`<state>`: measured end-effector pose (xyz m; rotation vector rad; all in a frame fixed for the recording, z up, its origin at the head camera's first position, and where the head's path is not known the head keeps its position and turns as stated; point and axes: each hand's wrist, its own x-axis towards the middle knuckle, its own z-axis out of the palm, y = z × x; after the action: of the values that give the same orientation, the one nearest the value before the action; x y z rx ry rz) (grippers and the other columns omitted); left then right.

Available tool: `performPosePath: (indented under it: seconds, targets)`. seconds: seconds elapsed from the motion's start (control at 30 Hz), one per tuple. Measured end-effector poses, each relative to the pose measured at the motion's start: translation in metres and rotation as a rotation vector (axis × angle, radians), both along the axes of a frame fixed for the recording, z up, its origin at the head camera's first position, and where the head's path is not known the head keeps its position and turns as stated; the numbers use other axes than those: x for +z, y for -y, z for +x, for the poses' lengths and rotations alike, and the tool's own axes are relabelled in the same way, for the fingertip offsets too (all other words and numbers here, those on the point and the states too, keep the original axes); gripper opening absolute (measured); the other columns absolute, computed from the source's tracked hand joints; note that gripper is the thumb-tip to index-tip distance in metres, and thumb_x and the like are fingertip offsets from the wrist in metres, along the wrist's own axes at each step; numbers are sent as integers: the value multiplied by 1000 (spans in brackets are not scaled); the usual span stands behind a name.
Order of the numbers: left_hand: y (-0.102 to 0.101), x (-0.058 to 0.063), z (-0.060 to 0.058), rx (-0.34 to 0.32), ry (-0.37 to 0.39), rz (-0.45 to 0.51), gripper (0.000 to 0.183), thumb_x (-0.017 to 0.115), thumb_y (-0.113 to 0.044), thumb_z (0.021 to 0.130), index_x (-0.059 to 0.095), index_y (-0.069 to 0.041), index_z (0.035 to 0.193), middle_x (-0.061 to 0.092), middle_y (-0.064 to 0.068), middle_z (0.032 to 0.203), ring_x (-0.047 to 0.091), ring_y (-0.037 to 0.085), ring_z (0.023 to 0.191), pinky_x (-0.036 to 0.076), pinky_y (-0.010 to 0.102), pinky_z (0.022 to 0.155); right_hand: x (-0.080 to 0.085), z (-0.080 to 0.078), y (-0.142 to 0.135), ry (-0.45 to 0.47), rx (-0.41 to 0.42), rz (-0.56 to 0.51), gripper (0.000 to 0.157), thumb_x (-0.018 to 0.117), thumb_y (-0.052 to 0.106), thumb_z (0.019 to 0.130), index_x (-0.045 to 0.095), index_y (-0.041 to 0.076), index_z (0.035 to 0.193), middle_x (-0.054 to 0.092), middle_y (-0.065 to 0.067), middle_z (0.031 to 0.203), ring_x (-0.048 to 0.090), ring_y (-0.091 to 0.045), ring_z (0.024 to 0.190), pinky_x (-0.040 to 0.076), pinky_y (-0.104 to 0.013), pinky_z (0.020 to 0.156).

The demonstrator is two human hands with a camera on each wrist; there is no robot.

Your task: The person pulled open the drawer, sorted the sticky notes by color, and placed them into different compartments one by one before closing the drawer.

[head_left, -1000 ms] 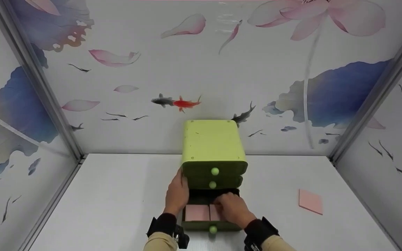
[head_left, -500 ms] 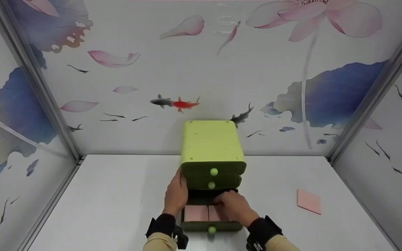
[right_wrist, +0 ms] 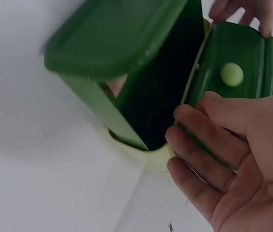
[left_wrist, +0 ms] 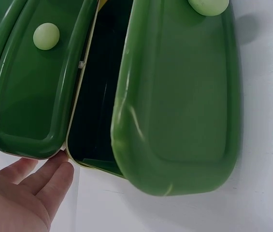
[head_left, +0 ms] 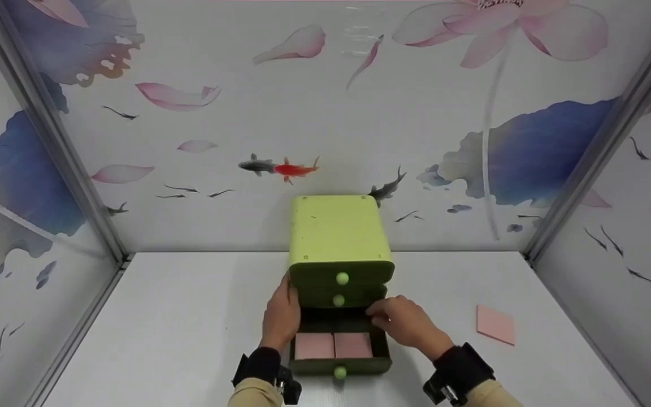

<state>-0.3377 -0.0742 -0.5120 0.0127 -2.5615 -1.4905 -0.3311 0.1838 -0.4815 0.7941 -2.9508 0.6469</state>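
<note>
A small lime-green chest of drawers (head_left: 337, 229) stands against the back wall, its bottom drawer (head_left: 311, 367) pulled out. Two square pink paper pads (head_left: 314, 346) lie side by side in that drawer in the head view. My left hand (head_left: 281, 314) rests against the chest's left side; the left wrist view has its straight fingers (left_wrist: 54, 186) touching the side next to the middle drawer front. At the right edge of the opening is my right hand (head_left: 407, 322), fingers relaxed and nothing in them. In the right wrist view those fingers (right_wrist: 208, 140) overlap the chest's edge.
Another square pink pad (head_left: 495, 325) lies on the white table (head_left: 190, 328) to the right. The two upper drawers, with round green knobs (head_left: 342, 278), are closed. White panels with painted flowers and fish wall in the back and both sides.
My right hand has come out of the bottom drawer, moving right and leaving the right-hand pink pad inside. My left hand stays at the chest's side. The view has shifted slightly.
</note>
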Motion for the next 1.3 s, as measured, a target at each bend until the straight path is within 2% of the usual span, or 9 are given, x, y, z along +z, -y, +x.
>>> performPosePath:
  seconds: [0.17,0.3,0.5,0.63,0.77,0.93,1.0,1.2,1.3]
  targets:
    - [2,1,2,5,11,8,49,28,-28,108,30,-9,153,42,15,153,41,35,140,35,52,112,11,1,-22,-44,-2,-6,12,67,6,89,76,10,97,74,-2,90,68,-17,80,54,-32,67]
    - [3,0,2,2,15,10,49,28,-27,108,28,-9,154,40,14,154,39,35,141,34,52,113,10,-1,-42,-54,-68,6,10,68,6,88,76,11,92,74,0,88,68,-16,79,54,-32,68]
    - [3,-2,2,1,8,-5,49,28,-27,108,29,-8,153,41,15,153,41,35,140,35,52,113,-13,-8,-85,36,-260,20,19,66,4,89,71,4,108,72,-13,103,68,-30,95,55,-45,78]
    - [3,-2,3,-3,-2,-3,49,28,-27,108,29,-7,153,41,16,153,40,36,140,35,52,113,-32,-6,-115,92,-353,71,38,63,6,91,57,-6,127,59,-28,126,57,-45,116,49,-53,94]
    - [2,-1,3,-4,-7,-4,49,29,-25,108,29,-6,153,41,17,152,41,36,139,36,53,112,-47,-1,-141,110,-424,116,46,59,5,92,48,-12,134,49,-35,135,47,-51,125,43,-58,101]
    - [0,0,3,-5,-2,1,49,29,-25,108,28,-6,153,41,17,152,40,36,140,35,53,112,-61,6,-162,56,-477,212,44,55,2,91,48,-17,130,48,-41,132,49,-54,120,45,-61,96]
    - [0,0,2,-7,2,5,49,29,-26,108,28,-7,154,40,16,153,40,36,140,35,53,113,-65,8,-167,46,-474,247,40,53,0,91,48,-18,126,54,-40,122,54,-53,111,47,-63,89]
    - [0,-1,1,-11,15,12,50,28,-28,108,27,-9,154,39,13,155,38,34,142,34,51,114,-73,9,-173,124,-481,287,45,47,1,95,38,-16,136,54,-36,115,57,-50,103,44,-67,86]
    - [0,-2,0,-9,11,12,50,28,-28,108,27,-8,154,39,14,154,39,34,141,34,51,113,-75,9,-172,124,-492,290,43,48,-1,94,41,-13,135,57,-31,109,60,-47,93,50,-61,78]
